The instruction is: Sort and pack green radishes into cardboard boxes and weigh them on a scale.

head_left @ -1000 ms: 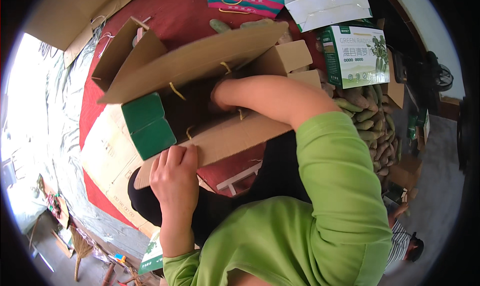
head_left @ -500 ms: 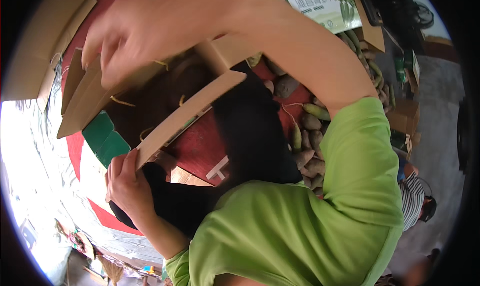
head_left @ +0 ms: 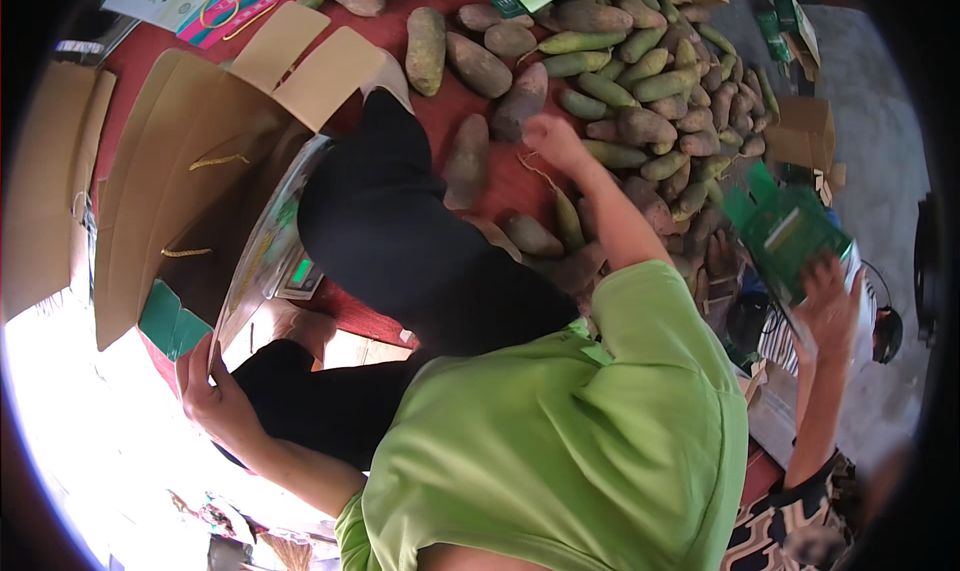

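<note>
My left hand (head_left: 208, 399) grips the near rim of an open cardboard box (head_left: 150, 161), thumb and fingers on either side of the edge. Inside are yellow cord handles, and a green flap (head_left: 172, 321) shows at the near left corner. Above the red surface, my right hand (head_left: 558, 143) is closed, its fingers curled beside a brown tuber (head_left: 520, 103), with nothing seen in them. Whether it touches the tuber cannot be told. Close by lie another brown tuber (head_left: 466, 161) and a greenish-brown one (head_left: 426, 51). Their skins look dusty with soil.
Green radishes (head_left: 605, 89) and brown tubers are heaped at the right. A scale with a lit green display (head_left: 302, 271) stands against the box. Another person's hand (head_left: 830, 306) holds a green carton (head_left: 790, 236). Printed cartons (head_left: 185, 1) lie at the far left.
My right hand has left the box's far side and swung right to the tubers. The box's far flaps now stand spread. Another person's arm with a green carton has come in at right.
</note>
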A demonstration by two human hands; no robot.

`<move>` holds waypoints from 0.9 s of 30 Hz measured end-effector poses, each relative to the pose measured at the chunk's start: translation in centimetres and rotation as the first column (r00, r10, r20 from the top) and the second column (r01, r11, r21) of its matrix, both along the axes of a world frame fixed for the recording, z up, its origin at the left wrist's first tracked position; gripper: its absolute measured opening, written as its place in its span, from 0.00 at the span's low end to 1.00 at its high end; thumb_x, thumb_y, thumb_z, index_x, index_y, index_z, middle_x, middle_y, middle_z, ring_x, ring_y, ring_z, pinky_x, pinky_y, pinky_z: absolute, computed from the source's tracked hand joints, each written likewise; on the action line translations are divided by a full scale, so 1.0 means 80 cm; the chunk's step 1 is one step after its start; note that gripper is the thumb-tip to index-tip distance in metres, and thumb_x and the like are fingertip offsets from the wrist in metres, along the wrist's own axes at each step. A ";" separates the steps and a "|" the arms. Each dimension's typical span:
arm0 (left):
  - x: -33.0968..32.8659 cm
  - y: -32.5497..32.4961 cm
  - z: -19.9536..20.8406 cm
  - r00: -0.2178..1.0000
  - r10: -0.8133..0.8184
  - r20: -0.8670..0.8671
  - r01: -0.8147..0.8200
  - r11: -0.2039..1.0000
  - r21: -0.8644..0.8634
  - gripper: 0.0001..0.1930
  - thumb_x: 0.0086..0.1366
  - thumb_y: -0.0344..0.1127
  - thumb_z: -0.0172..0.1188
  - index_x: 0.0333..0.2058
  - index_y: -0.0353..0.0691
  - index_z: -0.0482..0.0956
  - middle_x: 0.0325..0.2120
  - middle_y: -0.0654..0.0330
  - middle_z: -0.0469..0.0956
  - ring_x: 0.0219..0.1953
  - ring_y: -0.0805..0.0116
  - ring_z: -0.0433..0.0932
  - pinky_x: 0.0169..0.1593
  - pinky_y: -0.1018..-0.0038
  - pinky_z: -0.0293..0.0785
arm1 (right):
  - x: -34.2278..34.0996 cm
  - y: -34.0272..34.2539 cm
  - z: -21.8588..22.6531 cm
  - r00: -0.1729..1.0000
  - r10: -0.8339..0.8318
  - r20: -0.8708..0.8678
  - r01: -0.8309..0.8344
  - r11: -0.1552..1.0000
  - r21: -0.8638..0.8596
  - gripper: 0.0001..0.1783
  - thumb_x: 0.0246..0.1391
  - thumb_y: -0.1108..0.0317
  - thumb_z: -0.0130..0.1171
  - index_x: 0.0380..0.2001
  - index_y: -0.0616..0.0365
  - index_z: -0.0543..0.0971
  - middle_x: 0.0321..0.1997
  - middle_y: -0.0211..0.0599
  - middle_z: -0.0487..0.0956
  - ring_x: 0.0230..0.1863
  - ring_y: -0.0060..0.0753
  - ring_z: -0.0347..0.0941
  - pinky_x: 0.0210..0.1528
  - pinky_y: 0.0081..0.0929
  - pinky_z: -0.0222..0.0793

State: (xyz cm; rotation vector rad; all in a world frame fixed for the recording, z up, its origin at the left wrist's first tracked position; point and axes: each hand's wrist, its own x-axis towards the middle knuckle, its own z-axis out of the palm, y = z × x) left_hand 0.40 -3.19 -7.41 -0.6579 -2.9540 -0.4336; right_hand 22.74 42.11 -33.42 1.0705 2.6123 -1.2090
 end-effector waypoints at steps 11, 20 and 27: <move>-0.007 -0.019 -0.005 0.997 -0.074 -0.033 0.074 0.997 -0.003 0.08 0.61 0.30 0.59 0.35 0.30 0.79 0.30 0.54 0.78 0.31 0.59 0.78 0.37 0.69 0.72 | 0.131 -0.084 -0.035 0.824 -0.173 0.539 0.010 0.956 0.292 0.18 0.45 0.65 0.63 0.42 0.51 0.76 0.47 0.38 0.74 0.53 0.44 0.68 0.52 0.41 0.68; -0.008 -0.013 -0.006 0.997 -0.068 -0.036 0.067 0.997 -0.025 0.09 0.62 0.31 0.59 0.36 0.30 0.79 0.29 0.54 0.77 0.30 0.61 0.77 0.36 0.70 0.72 | 0.189 -0.042 -0.078 0.783 -0.282 0.554 0.147 0.950 0.277 0.22 0.44 0.61 0.64 0.45 0.51 0.76 0.51 0.39 0.74 0.55 0.45 0.67 0.54 0.38 0.67; 0.000 -0.002 0.001 1.000 -0.010 -0.017 0.010 1.000 -0.001 0.08 0.58 0.21 0.57 0.36 0.35 0.80 0.28 0.55 0.77 0.31 0.60 0.77 0.36 0.71 0.72 | 0.143 -0.063 -0.071 0.635 -0.066 0.769 0.070 0.997 0.028 0.38 0.43 0.53 0.67 0.57 0.48 0.65 0.59 0.40 0.67 0.63 0.46 0.60 0.60 0.46 0.61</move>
